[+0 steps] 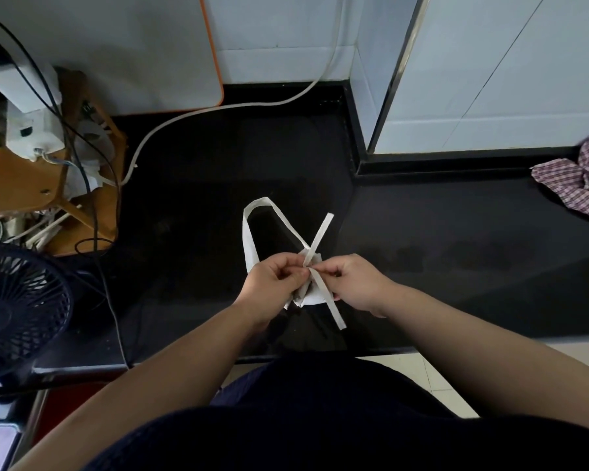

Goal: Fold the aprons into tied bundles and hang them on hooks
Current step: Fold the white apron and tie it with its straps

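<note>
Both hands, L (pixel 275 279) & R (pixel 353 283), pinch white apron (pixel 309 294) ties w/ curled fingers above black counter (pixel 456 232).

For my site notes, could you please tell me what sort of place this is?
Probably a home kitchen or utility corner: a black counter against white wall tiles, with a fan and a white cable.
</note>
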`<control>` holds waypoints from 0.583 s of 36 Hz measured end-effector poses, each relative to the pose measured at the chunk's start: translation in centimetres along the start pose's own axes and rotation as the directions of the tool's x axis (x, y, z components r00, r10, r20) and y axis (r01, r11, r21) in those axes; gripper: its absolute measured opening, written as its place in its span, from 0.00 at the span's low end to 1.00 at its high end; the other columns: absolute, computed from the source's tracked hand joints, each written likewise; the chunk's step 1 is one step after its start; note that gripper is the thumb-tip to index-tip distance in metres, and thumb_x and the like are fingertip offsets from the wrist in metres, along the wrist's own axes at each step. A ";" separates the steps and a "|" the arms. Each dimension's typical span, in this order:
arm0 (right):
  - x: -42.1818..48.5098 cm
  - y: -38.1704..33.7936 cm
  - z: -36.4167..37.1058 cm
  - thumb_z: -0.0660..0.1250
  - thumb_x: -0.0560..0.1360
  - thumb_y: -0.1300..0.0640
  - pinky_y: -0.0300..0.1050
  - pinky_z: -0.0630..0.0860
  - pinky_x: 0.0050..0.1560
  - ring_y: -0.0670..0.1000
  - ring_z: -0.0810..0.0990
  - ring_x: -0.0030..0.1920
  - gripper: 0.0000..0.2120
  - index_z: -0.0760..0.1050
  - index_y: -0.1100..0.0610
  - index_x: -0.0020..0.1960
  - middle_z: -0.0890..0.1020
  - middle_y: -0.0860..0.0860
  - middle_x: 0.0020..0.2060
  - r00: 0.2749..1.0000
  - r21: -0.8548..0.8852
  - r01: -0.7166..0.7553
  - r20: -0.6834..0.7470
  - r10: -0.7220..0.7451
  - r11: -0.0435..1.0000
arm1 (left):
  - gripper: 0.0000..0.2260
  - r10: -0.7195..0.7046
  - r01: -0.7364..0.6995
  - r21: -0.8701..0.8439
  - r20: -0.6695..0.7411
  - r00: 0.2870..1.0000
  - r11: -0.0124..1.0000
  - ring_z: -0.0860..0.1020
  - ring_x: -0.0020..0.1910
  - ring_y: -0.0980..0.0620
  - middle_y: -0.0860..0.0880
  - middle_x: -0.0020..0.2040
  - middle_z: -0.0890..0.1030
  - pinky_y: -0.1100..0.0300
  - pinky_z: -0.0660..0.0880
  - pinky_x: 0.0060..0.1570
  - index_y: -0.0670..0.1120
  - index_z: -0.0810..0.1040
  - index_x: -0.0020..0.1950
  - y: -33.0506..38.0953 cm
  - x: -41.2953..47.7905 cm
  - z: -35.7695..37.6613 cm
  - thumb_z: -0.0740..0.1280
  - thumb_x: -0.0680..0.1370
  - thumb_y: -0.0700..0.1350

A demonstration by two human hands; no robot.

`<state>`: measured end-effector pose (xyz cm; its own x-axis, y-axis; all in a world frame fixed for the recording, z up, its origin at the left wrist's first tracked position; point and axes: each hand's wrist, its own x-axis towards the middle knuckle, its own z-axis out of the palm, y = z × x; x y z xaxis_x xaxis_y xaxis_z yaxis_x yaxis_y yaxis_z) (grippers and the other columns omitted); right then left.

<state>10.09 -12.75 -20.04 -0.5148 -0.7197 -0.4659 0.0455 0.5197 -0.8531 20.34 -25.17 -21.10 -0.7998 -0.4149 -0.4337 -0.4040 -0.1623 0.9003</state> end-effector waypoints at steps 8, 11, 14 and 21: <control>0.4 0.2 0.8 0.65 0.77 0.48 0.51 0.78 0.45 0.55 0.80 0.40 0.18 0.80 0.62 0.40 0.81 0.57 0.36 0.981 0.141 -0.070 -0.168 0.093 0.988 | 0.05 0.107 -0.110 0.139 0.025 0.994 0.984 0.73 0.30 0.61 0.53 0.33 0.77 0.70 0.70 0.32 0.50 0.77 0.45 0.1 -0.2 0.4 0.66 0.79 0.41; 0.7 0.1 1.5 0.69 0.75 0.49 0.42 0.75 0.38 0.50 0.79 0.37 0.14 0.79 0.60 0.39 0.80 0.52 0.33 0.942 0.126 -0.047 -0.325 0.086 0.991 | 0.05 0.138 -0.142 0.155 0.031 0.990 0.978 0.73 0.30 0.60 0.49 0.34 0.77 0.71 0.70 0.32 0.49 0.76 0.46 0.2 -0.4 0.4 0.65 0.79 0.40; 0.8 0.0 1.3 0.71 0.74 0.53 0.36 0.72 0.38 0.44 0.78 0.38 0.06 0.78 0.55 0.43 0.80 0.46 0.36 0.933 -0.028 0.041 -0.357 -0.049 0.999 | 0.03 0.150 -0.150 0.138 0.010 0.989 0.979 0.73 0.29 0.62 0.50 0.33 0.77 0.72 0.70 0.32 0.45 0.77 0.47 0.1 -0.3 0.1 0.65 0.79 0.38; 0.5 0.2 0.3 0.61 0.79 0.60 0.26 0.64 0.43 0.42 0.71 0.43 0.12 0.79 0.57 0.60 0.68 0.43 0.42 0.971 -0.461 0.200 -0.028 -0.239 0.864 | 0.06 0.127 -0.127 0.093 0.001 0.992 0.988 0.74 0.30 0.63 0.55 0.33 0.77 0.71 0.71 0.34 0.48 0.78 0.45 0.1 0.2 -0.1 0.67 0.78 0.38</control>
<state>10.07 -13.10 -20.52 -0.5343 -0.8101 -0.2415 -0.4584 0.5177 -0.7224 20.16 -25.34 -21.13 -0.8453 -0.4310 -0.3158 -0.3390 -0.0242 0.9405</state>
